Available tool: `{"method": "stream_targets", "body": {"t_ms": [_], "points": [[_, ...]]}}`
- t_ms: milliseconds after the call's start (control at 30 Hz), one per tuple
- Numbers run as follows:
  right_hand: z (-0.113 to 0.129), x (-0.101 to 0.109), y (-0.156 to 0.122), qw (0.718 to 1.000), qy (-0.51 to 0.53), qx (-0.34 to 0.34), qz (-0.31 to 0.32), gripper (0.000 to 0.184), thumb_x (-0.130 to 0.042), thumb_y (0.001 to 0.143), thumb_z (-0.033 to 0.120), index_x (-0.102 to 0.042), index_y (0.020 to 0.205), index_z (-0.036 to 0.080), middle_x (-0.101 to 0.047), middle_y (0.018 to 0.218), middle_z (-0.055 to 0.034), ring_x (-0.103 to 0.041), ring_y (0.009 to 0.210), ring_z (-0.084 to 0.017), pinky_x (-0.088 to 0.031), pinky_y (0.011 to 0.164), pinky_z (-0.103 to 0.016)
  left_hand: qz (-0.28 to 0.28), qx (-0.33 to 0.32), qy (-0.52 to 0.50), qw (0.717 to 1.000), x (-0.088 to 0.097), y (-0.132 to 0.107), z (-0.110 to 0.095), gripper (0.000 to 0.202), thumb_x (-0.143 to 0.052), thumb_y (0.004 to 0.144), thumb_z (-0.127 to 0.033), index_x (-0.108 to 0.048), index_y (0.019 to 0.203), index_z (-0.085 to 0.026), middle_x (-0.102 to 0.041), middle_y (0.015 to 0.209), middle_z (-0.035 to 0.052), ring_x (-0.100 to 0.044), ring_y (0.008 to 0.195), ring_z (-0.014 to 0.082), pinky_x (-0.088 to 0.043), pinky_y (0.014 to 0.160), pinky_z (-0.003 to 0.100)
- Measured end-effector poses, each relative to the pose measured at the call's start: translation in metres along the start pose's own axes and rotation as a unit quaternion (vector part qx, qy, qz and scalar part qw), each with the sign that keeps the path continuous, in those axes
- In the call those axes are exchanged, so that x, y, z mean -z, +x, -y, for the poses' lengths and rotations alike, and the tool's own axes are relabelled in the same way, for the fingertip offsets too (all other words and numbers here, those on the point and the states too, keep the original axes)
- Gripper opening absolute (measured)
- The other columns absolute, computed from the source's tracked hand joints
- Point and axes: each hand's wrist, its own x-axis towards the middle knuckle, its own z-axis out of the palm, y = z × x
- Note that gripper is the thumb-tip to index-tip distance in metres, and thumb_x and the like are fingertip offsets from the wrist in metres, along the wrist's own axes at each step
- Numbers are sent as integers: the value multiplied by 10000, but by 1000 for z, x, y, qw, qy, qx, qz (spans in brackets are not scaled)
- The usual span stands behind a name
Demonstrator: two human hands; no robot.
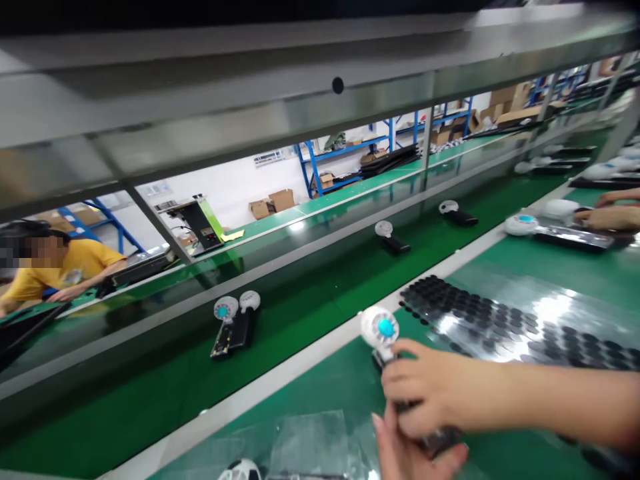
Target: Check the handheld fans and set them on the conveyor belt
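Note:
A small handheld fan with a white head and a teal hub stands up out of my hands, its black handle mostly hidden by my fingers. My right hand wraps the upper part of the handle from the right. My left hand holds the lower end from below, where a black part of the fan shows. Just beyond them lies a shiny sheet of black round pads on the green bench mat. A clear plastic bag lies to the left of my left hand, with a white fan head at the frame's bottom edge.
A green conveyor belt beyond the white bench edge carries several fans. Hands of a co-worker work on a fan at the right. A person in a yellow shirt leans at the far left. A metal shelf beam crosses above.

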Motion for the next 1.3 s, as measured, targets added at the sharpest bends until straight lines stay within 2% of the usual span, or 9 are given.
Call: {"method": "stream_targets", "body": {"t_ms": [100, 267, 433, 533, 700, 833, 900, 1067, 1300], "points": [[43, 2, -19, 997, 73, 38, -5, 223, -504, 853, 155, -617, 1015, 259, -617, 1158, -53, -366, 1247, -198, -196, 1050, -464, 48, -6, 12, 999, 0, -14, 0, 592, -721, 594, -461, -528, 1093, -208, -630, 1009, 106, -617, 893, 269, -496, 715, 364], [48, -6, -44, 971, 237, -33, -5, 497, -464, 812, 22, -511, 1210, 316, -296, 1425, 18, -210, 1314, -169, -141, 1085, -422, 91, 43, 115, 988, -2, -25, -2, 496, -602, 762, -379, -403, 1191, -233, -612, 1053, 89, -620, 852, 209, -494, 750, 395], [45, -19, -48, 861, 358, -293, -212, 515, -441, 843, 174, -353, 1328, 324, -445, 1346, -6, -384, 1239, -210, -236, 1052, -440, 101, 75, 172, 977, -8, -29, -7, 296, -515, 806, -256, -395, 1072, -207, -609, 780, 24, -601, 714, 178, -514, 669, 427], [42, -24, -30, 787, 412, -394, -236, 588, -488, 842, 307, -236, 1371, 263, -482, 1297, -68, -487, 1138, -236, -346, 983, -448, 140, 69, 192, 969, -6, -29, -3, 412, -544, 755, -230, -338, 1111, -231, -591, 754, 6, -591, 626, 158, -497, 549, 313], [33, -35, -15, 758, 446, -402, -255, 458, -254, 929, 423, -226, 1339, 221, -546, 1200, -76, -584, 1000, -184, -506, 793, -326, 122, 34, 200, 972, -6, -28, 0, 544, -574, 709, -194, -289, 1173, -226, -569, 663, -25, -556, 512, 126, -408, 470, 229], [57, -46, -39, 749, 365, -453, -318, 384, -320, 917, 396, -297, 1275, 260, -441, 1263, -87, -439, 1154, -220, -385, 940, -428, 98, 25, 171, 980, -10, -27, -4, 344, -578, 723, -242, -430, 1029, -189, -577, 642, -16, -553, 492, 132, -393, 482, 245], [83, -53, -53, 771, 323, -456, -304, 239, -422, 880, 327, -468, 1102, 252, -496, 1146, -80, -464, 1090, -240, -370, 931, -457, 87, 34, 149, 984, -11, -26, -7, 277, -494, 787, -417, -496, 862, -151, -572, 639, 7, -547, 497, 127, -399, 503, 255], [140, -80, -70, 924, 195, -322, -69, 211, -533, 787, 158, -607, 959, 255, -557, 1107, -65, -527, 972, -235, -471, 809, -385, 76, 38, 112, 990, -13, -26, -13, 556, -315, 799, -627, -537, 705, -126, -548, 585, 22, -527, 507, 126, -383, 533, 251], [150, -115, -69, 947, 151, -269, -89, 97, -582, 763, 109, -606, 791, 198, -632, 893, -33, -518, 863, -208, -454, 705, -316, 77, 31, 105, 991, -9, -25, -10, 550, -321, 815, -597, -583, 686, -130, -579, 604, 22, -537, 509, 131, -440, 691, 318]]}}
